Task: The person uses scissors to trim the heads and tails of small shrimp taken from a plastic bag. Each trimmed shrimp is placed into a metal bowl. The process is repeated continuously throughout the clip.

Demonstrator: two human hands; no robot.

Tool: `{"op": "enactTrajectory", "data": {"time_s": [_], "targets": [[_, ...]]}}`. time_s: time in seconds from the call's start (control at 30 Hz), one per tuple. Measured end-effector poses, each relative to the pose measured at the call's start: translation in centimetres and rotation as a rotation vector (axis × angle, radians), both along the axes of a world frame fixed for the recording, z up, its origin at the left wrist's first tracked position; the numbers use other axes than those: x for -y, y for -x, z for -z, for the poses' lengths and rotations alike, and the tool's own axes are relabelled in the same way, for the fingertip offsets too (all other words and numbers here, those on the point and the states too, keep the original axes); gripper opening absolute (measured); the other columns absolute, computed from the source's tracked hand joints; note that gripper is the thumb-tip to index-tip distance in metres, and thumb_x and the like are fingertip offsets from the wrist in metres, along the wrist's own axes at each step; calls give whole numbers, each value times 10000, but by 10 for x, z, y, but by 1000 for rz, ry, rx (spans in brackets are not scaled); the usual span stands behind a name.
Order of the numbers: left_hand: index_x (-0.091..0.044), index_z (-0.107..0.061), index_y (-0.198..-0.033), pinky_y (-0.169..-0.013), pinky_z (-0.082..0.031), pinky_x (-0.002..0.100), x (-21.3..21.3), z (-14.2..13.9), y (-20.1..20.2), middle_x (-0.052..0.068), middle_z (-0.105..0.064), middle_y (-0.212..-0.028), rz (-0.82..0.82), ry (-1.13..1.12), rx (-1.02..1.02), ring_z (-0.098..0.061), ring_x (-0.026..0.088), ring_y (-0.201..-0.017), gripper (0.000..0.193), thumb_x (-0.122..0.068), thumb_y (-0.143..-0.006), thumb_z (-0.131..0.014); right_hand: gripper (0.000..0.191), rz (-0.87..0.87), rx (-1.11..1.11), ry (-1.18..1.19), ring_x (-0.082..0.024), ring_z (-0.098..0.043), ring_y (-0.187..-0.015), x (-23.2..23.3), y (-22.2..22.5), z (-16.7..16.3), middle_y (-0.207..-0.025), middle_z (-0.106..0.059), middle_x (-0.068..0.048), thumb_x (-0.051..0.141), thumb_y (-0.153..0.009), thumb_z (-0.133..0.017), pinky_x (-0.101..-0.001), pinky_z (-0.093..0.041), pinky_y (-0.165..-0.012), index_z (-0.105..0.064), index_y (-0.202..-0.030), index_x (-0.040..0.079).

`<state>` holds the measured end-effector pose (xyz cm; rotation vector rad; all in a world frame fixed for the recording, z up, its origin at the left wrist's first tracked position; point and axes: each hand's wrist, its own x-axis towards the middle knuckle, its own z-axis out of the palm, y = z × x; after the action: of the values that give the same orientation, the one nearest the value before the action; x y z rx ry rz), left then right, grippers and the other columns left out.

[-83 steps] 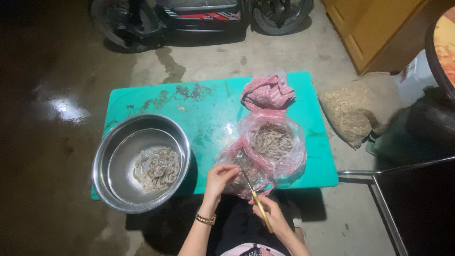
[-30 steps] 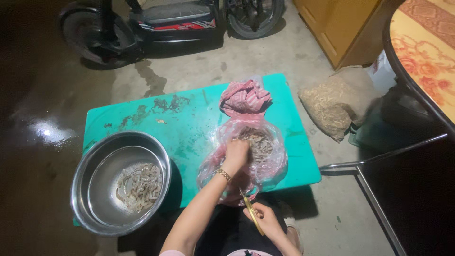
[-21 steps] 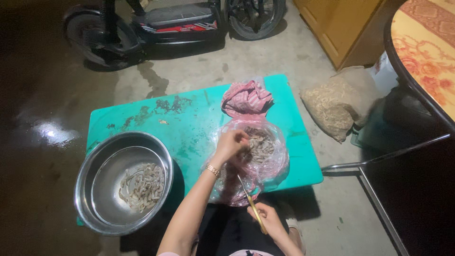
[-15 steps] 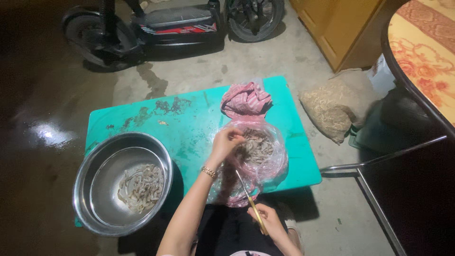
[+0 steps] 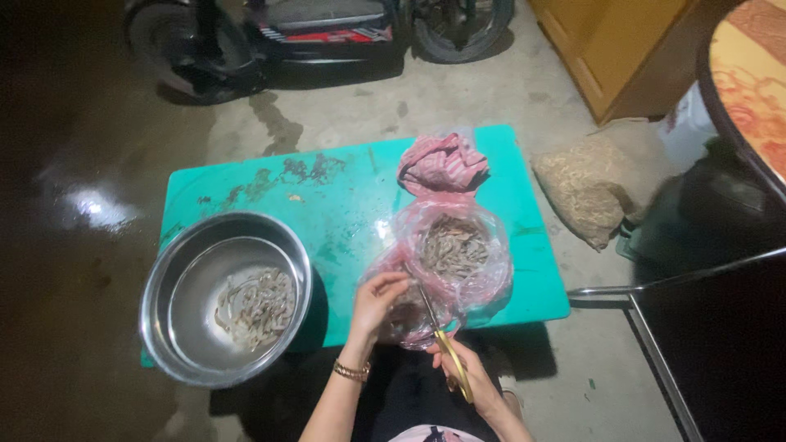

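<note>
My left hand [image 5: 375,303] pinches a small shrimp at the near edge of the green table [image 5: 344,205], just in front of an open pink plastic bag [image 5: 454,254] holding a heap of small shrimp. My right hand [image 5: 475,385] grips yellow-handled scissors [image 5: 438,331], whose blades point up toward the left hand's fingertips. A steel bowl [image 5: 225,299] with a layer of shrimp in it sits at the table's left front corner.
A crumpled pink striped bag [image 5: 442,164] lies behind the shrimp bag. A woven sack [image 5: 585,188] rests on the floor to the right, a scooter [image 5: 319,33] stands behind the table, and a metal chair frame [image 5: 655,286] is at right.
My left hand has pulled back out of the shrimp bag to the table's near edge, close to the scissors. The right hand has kept hold of the scissors.
</note>
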<state>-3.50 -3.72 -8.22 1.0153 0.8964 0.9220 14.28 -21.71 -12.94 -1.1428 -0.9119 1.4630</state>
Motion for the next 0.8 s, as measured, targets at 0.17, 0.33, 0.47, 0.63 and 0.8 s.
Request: {"op": "enactTrajectory", "data": {"time_s": [0.17, 0.33, 0.47, 0.63, 0.8], "targets": [[17, -761, -1035, -817, -572, 257, 20, 8, 16, 80, -789, -952, -17, 18, 37, -732, 140, -888, 179, -57, -872, -756, 473, -29, 3, 46, -43, -503, -569, -8, 15, 1, -814, -582, 10, 390, -953, -655, -205, -421, -483, -672, -1209, -7], [23, -767, -1024, -814, -562, 250, 21, 12, 26, 81, -794, -961, -53, 16, 2, -735, 128, -901, 179, -61, -866, -762, 458, -31, 3, 106, -56, -511, -492, -11, 22, -3, -747, -597, 6, 404, -952, -641, -213, -414, -430, -702, -1126, -15], [21, -764, -1034, -812, -552, 251, 20, 14, 30, 82, -787, -968, -76, 12, 3, -725, 122, -902, 188, -60, -864, -764, 449, -1, 71, 204, -70, -472, -410, -14, 26, -9, -631, -546, -6, 409, -944, -646, -222, -374, -381, -733, -1035, -22], [12, -764, -1037, -827, -550, 245, 23, -4, 37, 64, -786, -959, -127, 3, -25, -724, 113, -903, 190, -63, -863, -755, 439, 7, -16, 279, -71, -470, -412, -14, 21, -10, -621, -538, -14, 400, -953, -639, -230, -380, -378, -740, -1013, -22], [-44, -773, -1064, -834, -580, 254, 31, -49, 80, 45, -791, -988, -299, -248, -168, -732, 124, -901, 194, -120, -888, -750, 408, 0, -16, 254, -69, -504, -478, -16, 9, 1, -698, -609, 20, 410, -929, -605, -228, -399, -414, -739, -1014, 34]]}}
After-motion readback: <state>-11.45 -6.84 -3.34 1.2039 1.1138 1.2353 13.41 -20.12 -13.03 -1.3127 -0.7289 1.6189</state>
